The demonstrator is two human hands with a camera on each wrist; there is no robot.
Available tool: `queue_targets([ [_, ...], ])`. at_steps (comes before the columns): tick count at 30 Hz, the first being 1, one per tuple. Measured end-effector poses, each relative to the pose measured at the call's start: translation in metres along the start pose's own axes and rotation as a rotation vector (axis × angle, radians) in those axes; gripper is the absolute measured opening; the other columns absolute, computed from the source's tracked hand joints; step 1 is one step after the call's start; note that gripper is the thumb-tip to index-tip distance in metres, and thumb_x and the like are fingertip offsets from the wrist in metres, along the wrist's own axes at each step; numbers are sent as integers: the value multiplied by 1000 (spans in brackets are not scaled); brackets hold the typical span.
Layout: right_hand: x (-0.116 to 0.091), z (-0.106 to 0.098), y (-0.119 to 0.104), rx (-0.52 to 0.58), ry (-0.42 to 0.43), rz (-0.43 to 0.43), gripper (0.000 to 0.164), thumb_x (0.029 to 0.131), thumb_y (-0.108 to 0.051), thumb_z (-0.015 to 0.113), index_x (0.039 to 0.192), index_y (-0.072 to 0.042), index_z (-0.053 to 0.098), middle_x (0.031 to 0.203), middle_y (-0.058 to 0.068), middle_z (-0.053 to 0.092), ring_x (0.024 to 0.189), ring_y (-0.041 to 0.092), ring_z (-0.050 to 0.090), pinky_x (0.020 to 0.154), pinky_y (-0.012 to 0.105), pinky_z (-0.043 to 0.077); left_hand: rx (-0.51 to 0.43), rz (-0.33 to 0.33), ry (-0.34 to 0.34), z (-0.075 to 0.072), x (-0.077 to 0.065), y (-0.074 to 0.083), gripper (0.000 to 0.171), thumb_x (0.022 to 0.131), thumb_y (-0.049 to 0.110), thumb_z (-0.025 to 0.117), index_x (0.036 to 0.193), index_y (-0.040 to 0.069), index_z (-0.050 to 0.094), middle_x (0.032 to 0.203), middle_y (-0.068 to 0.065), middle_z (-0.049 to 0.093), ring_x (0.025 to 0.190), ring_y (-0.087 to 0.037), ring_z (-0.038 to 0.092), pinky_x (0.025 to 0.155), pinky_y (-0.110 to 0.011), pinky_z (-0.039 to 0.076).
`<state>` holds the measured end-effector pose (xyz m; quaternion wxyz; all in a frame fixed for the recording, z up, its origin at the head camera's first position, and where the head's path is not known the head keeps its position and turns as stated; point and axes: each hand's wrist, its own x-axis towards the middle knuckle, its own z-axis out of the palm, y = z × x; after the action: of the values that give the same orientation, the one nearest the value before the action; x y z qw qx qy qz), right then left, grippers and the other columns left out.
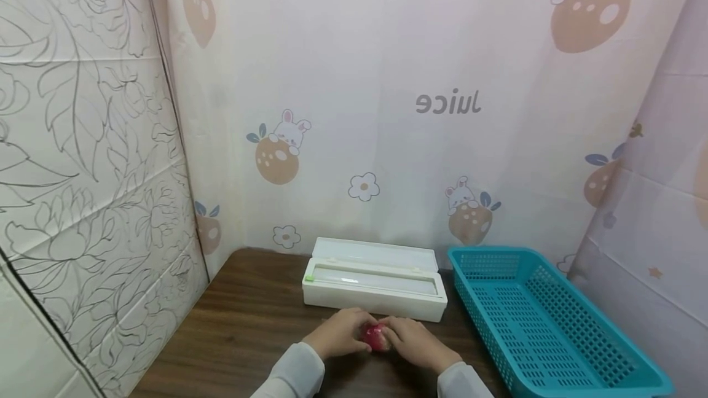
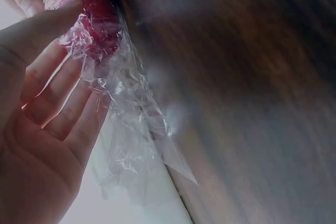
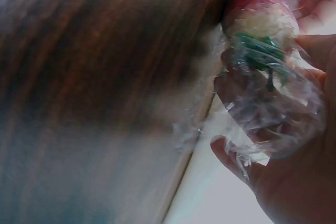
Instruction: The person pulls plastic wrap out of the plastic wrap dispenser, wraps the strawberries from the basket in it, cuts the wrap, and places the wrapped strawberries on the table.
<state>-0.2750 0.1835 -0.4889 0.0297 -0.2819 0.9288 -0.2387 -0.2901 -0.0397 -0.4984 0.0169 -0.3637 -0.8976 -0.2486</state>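
Observation:
A red fruit, cream toward its green leaves, is held between both hands close over the dark wooden table. Clear cling film wraps it, with a crumpled loose tail trailing toward each wrist. My left hand grips it from the left, the thumb pressed on the wrapped red skin and the fingers behind. From the right, my right hand holds the leafy end, with bunched film lying across the palm and thumb side.
Just beyond the hands stands a long white cling film box, its lid raised. A blue-green plastic basket occupies the right side. Brown table top extends to the left. A printed curtain hangs behind the table.

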Motion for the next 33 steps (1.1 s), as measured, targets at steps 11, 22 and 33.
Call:
queue_targets([
  [11, -2, 2, 3, 0, 7, 36, 35, 106, -37, 49, 106, -10, 71, 88, -8, 56, 75, 6, 51, 64, 32, 47, 1, -12, -111, -1, 1, 2, 37, 90, 27, 77, 124, 14, 71, 111, 10, 67, 101, -2, 60, 89, -24, 50],
  [22, -7, 4, 6, 0, -16, 75, 41, 106, -43, 45, 104, -10, 70, 92, -7, 59, 80, 11, 56, 68, 37, 47, -9, -26, -155, 2, 0, 6, 46, 83, 31, 83, 124, 16, 70, 106, 11, 64, 97, -1, 57, 87, -23, 50],
  [33, -20, 3, -8, -289, 109, -41, 51, 98, -53, 58, 129, -15, 69, 116, -2, 70, 108, 23, 60, 103, 65, 36, 44, -24, -166, 0, 1, 10, 45, 87, 32, 79, 127, 15, 69, 100, 11, 60, 91, 1, 54, 83, -22, 49],
])
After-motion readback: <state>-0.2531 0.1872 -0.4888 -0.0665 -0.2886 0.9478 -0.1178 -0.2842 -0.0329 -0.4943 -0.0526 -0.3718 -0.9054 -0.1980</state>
